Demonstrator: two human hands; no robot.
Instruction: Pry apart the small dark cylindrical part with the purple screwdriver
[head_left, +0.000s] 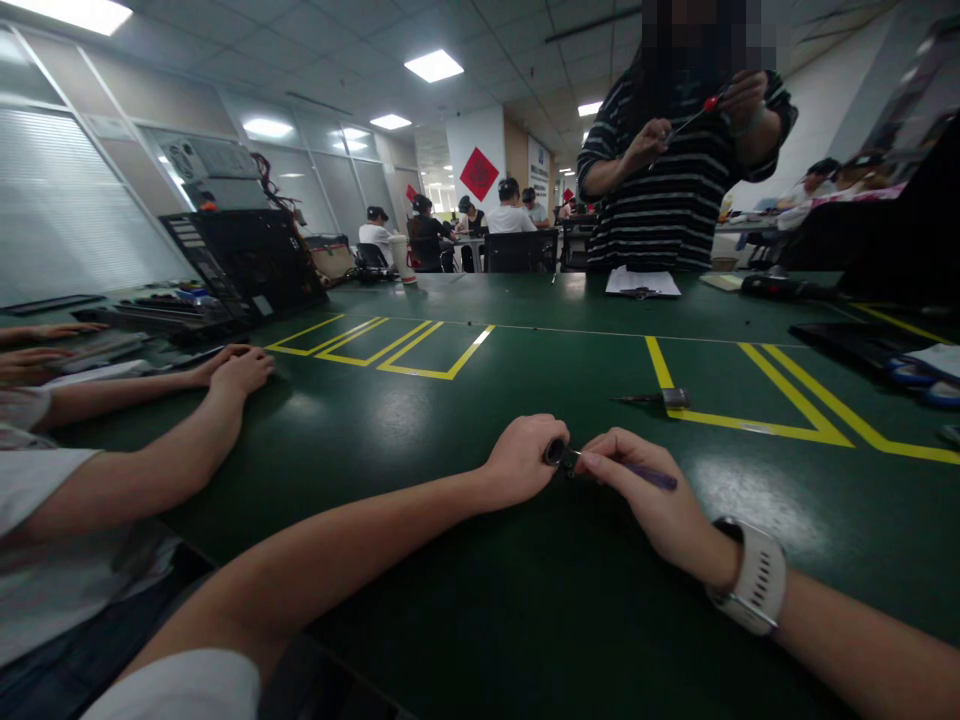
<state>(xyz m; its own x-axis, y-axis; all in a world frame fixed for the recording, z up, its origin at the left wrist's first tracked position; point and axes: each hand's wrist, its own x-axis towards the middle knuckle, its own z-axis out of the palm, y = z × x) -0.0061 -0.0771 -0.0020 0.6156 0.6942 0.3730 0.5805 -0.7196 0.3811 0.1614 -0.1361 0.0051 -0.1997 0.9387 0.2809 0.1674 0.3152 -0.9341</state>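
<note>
My left hand [527,458] is closed around a small dark cylindrical part [554,452], whose round open end faces right. Between the thumb and fingers of my right hand [645,490] is a slim screwdriver [651,477] with a purple handle. Its metal shaft points left, at a small dark piece [569,462] beside the round end; whether the tip touches it I cannot tell. Beyond my right hand, a dark tool with a thick cylindrical end [675,398] and a thin shaft lies on the green table [450,590].
Yellow tape outlines [420,374] mark the tabletop. At left, a co-worker's hands [244,368] rest near a dark computer case [244,260]. Across the table stands a person in a striped top [660,200], holding a red-handled tool. Papers [643,282] and a cup [403,258] are at the far edge.
</note>
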